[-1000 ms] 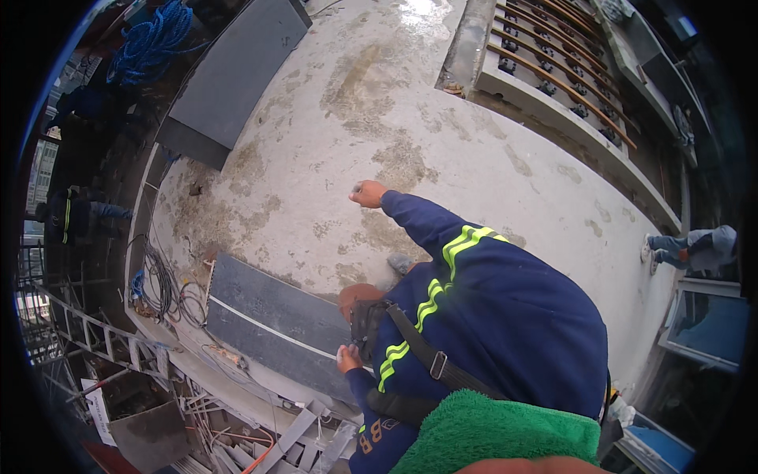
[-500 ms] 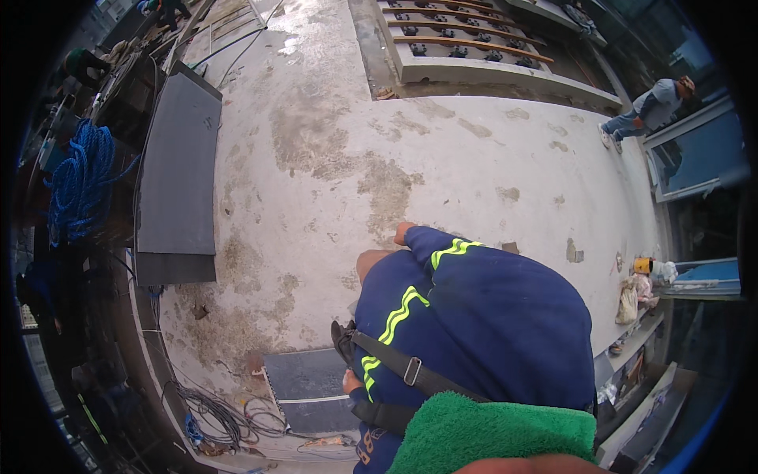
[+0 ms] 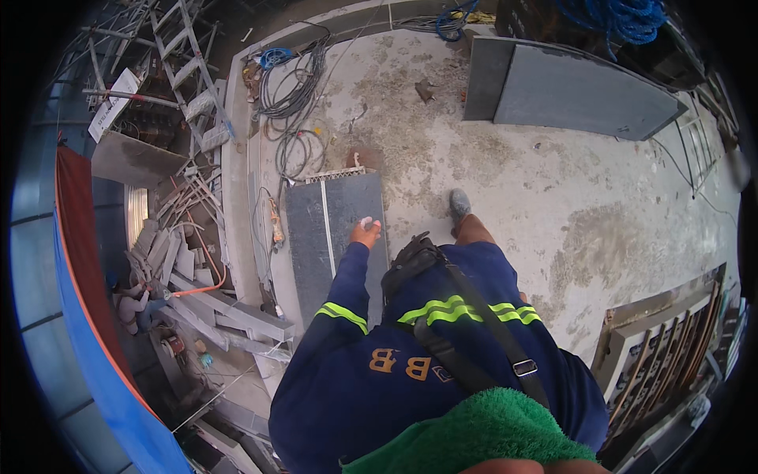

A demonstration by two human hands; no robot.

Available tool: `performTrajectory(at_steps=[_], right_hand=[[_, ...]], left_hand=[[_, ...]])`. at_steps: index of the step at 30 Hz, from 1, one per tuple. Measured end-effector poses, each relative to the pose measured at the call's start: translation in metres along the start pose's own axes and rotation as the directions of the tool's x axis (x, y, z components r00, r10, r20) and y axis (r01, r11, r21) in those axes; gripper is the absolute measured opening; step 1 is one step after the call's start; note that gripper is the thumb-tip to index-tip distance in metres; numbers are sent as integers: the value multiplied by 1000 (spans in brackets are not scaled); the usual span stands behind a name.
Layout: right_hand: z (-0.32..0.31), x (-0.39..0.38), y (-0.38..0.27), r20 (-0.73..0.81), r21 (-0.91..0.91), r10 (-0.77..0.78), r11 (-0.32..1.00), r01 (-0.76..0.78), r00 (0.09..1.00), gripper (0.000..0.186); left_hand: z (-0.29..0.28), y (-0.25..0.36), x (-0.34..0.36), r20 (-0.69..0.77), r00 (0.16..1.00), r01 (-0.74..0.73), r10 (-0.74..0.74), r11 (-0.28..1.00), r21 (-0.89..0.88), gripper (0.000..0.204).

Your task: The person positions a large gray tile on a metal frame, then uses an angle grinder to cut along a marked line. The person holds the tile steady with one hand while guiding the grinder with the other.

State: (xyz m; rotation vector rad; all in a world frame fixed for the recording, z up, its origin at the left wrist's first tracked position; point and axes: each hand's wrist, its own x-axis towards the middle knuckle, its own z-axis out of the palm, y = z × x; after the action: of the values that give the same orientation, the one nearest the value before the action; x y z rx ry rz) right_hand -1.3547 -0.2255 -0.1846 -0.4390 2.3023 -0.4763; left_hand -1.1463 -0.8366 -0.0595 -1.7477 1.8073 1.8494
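Lying beneath the left fingers (image 3: 373,227) is a dark grey panel (image 3: 354,197).

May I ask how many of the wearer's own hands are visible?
1: the left hand, over the white-lined dark panel. The right hand is not visible, perhaps hidden.

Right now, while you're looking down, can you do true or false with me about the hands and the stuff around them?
1. A green towel shows near the bottom of the picture. True.
2. The left hand is gripping the green towel. False: the left hand appears over the dark grey slab.
3. The dark grey slab has a white stripe along it. True.
4. Both hands are in plain view. False: the right hand can't be seen.
5. A blue rope is at the top right. True.
6. The left sleeve's band is red. False: the band is bright yellow-green.
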Motion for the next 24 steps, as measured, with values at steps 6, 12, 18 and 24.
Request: performTrajectory(at_steps=[6,12,18,24], right_hand=[[-289,285,-295,137,527,183,819,-228,974,26],[-364,458,-542,-2,296,-110,949,106,994,28],[-283,481,-645,307,116,-228,973,201,924,95],[-262,488,-617,415,-75,194,981,-179,889,48]], left_hand=[[-28,-69,-26,-188,873,349,-450,846,-402,57],[-3,-106,-36,230,740,523,-631,326,-787,28],[-22,-21,62,48,815,460,-577,594,-660,29],[-145,92,194,-249,850,95,-465,600,-794,30]])
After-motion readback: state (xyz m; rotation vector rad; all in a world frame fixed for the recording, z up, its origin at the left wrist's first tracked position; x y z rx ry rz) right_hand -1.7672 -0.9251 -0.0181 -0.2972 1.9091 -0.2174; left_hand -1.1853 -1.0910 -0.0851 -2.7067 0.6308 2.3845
